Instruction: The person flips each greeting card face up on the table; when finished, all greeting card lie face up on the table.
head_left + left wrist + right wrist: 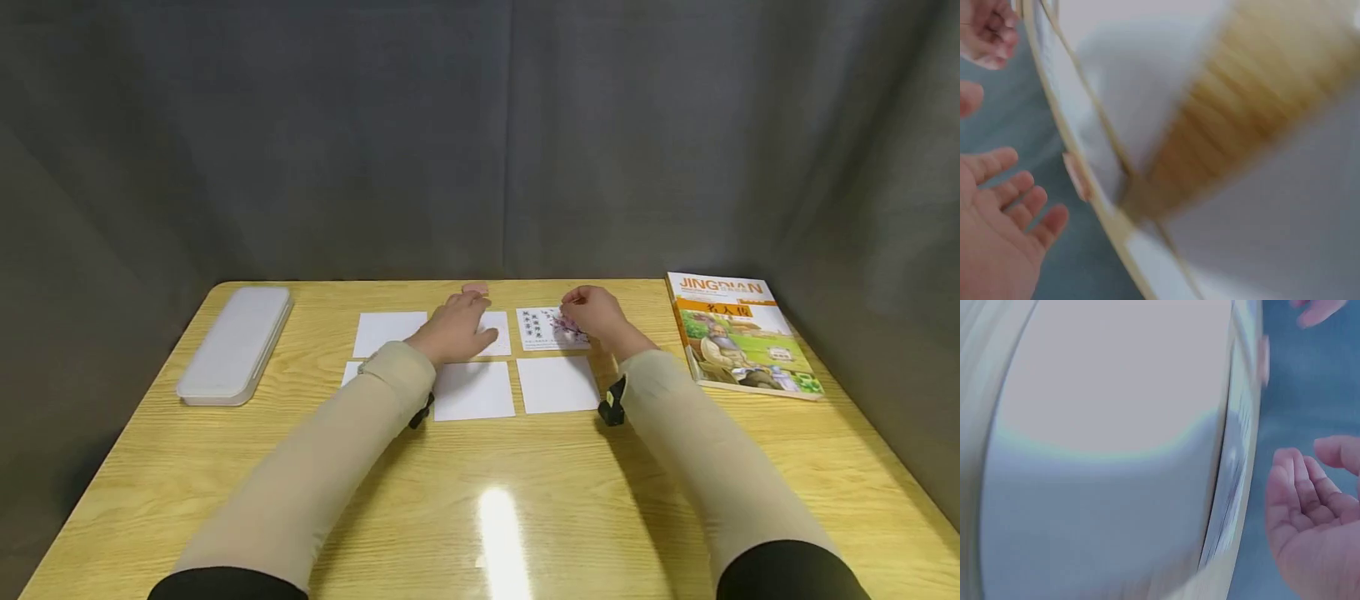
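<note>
My left hand hovers with spread fingers over the blank white card in the back row's middle. In the left wrist view its fingers are extended and hold nothing. My right hand is above the right edge of a card printed with Chinese characters and pink blossoms. The right wrist view shows its fingers loosely bent, the thumb apart and the palm bare. Several other blank white cards lie in two rows, including one at front right and one at front middle; my left forearm partly covers another.
A white pencil case lies on the left of the wooden table. A book with an illustrated cover lies at the right. A small pink piece sits near the back edge, before a dark grey curtain.
</note>
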The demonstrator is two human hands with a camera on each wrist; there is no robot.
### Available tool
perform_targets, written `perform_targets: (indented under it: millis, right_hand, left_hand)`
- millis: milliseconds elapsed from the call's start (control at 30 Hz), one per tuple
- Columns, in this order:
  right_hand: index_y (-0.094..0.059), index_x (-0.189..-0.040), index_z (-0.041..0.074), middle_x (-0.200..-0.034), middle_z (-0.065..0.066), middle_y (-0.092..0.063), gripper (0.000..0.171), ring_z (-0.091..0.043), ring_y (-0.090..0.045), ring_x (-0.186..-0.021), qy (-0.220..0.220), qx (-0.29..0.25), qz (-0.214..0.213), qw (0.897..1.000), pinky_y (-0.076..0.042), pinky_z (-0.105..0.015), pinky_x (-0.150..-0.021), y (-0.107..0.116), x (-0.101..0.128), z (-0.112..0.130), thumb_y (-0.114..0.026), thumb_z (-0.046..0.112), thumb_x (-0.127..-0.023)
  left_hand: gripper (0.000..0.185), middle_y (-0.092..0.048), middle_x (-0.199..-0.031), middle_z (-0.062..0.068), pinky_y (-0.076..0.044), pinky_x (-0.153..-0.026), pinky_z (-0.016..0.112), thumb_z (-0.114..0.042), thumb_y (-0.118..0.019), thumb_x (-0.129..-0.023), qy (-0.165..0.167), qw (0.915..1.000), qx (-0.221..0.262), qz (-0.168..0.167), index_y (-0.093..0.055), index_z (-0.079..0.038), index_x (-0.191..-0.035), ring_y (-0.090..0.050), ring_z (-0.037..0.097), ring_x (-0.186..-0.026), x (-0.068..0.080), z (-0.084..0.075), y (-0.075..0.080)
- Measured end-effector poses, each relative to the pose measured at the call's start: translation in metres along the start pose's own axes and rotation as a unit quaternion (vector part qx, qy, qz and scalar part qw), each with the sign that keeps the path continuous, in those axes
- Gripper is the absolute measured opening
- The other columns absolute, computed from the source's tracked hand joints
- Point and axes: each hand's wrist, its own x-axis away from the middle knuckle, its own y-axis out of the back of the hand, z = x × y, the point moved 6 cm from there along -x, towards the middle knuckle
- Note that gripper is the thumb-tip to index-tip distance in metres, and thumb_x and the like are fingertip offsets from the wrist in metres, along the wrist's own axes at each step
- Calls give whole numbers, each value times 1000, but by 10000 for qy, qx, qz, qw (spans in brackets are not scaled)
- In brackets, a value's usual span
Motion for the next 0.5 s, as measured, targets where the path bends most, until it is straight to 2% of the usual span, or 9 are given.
perform_targets:
  millis: [100, 167, 300, 367, 500]
  right_hand:
    - [-59, -130, -6, -120, -18, -64, 31, -16, -59, -93, -151, -782, 428, 9959, -51, -29, -83, -23, 0, 19, -54, 13, -106]
    - [-56, -137, -8, -126, -20, -65, 36, -15, -63, -95, -294, -1117, 792, 9901, -54, -28, -86, -38, 3, 29, -53, 13, -107]
    - [-52, -143, -8, -125, -18, -65, 43, -14, -64, -95, -593, -1308, 1206, 9823, -55, -25, -86, -59, 9, 40, -53, 14, -107]
    - [-51, -144, -8, -118, -15, -65, 43, -14, -64, -92, -687, -1317, 1249, 9810, -55, -25, -84, -63, 11, 42, -53, 14, -107]
    - [-53, -141, -9, -105, -10, -65, 42, -12, -63, -84, -829, -1500, 1285, 9768, -56, -26, -80, -66, 13, 44, -55, 13, -106]
  left_hand:
    - [65, -26, -166, 20, -18, -124, 46, -35, -48, -107, 14, 9996, 14, 295, -34, 2, -158, -20, 36, -154, 6, 17, -5]
    - [67, -21, -168, 20, -16, -125, 45, -34, -47, -106, -116, 9980, -109, 614, -31, 2, -160, -17, 36, -155, 11, 22, -13]
    - [64, -16, -169, 19, -13, -125, 42, -32, -40, -108, -489, 9911, -448, 1152, -28, -1, -162, -12, 33, -157, 18, 20, -26]
    - [61, -16, -169, 19, -14, -125, 41, -32, -35, -109, -531, 9887, -549, 1287, -29, -2, -162, -12, 32, -157, 20, 19, -29]
    - [59, -19, -169, 18, -17, -125, 40, -34, -32, -110, -386, 9870, -702, 1390, -31, -5, -162, -14, 30, -157, 22, 20, -30]
